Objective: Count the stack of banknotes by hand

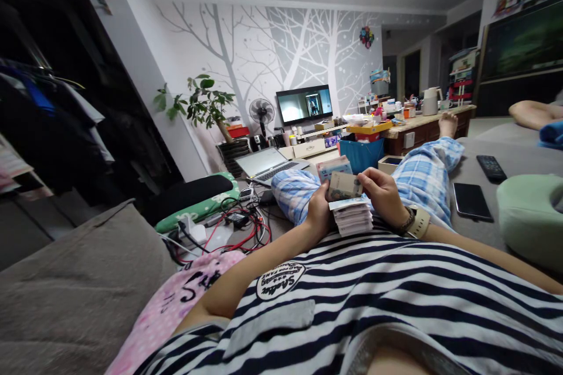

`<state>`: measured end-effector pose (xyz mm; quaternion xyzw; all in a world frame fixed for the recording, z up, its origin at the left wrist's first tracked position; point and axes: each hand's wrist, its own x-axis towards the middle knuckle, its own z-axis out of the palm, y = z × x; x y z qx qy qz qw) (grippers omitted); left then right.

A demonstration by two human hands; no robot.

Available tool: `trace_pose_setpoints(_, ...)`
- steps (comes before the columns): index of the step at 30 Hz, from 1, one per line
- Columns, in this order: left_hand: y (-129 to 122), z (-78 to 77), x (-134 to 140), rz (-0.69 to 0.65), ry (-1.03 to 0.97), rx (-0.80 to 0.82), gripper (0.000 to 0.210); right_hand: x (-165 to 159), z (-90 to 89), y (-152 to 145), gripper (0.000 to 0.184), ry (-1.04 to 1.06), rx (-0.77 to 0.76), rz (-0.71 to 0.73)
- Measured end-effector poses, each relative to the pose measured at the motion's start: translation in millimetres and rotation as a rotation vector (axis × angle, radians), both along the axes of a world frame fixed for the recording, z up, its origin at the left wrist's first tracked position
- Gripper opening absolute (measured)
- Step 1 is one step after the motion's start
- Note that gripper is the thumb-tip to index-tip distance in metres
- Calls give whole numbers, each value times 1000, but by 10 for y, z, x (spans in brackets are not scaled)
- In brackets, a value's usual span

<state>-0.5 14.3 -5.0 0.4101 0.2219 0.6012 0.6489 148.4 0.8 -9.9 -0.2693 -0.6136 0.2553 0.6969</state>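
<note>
Between my hands is a beige and dark grey printed paper, which looks like a banknote [343,186]. My left hand [318,211] is closed on its left edge, thumb uppermost. My right hand [383,194] pinches its right edge between thumb and fingers. Just below it, against my striped shirt, sits a thick stack of white-edged papers [353,220] with a pale blue sheet on top. Behind it stand pink and blue printed notes [334,169]; what supports them is hidden. A pale-banded watch [417,221] is on my right wrist.
My legs in checked trousers [422,167] stretch forward. To the right lie a phone [472,201], a remote [491,169] and a green neck pillow [534,217]. Tangled cables [250,225] and an open laptop [268,165] are at left. Another person's bare leg [534,113] shows far right.
</note>
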Motion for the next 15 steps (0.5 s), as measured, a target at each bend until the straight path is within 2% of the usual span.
trace_pose_setpoints(5,-91,57,18,75,49,43,40,-6,11,-69,41,-11,41,48)
trace_pose_setpoints(15,-105,73,33,59,42,22,41,-15,34,-124,44,-21,19,64)
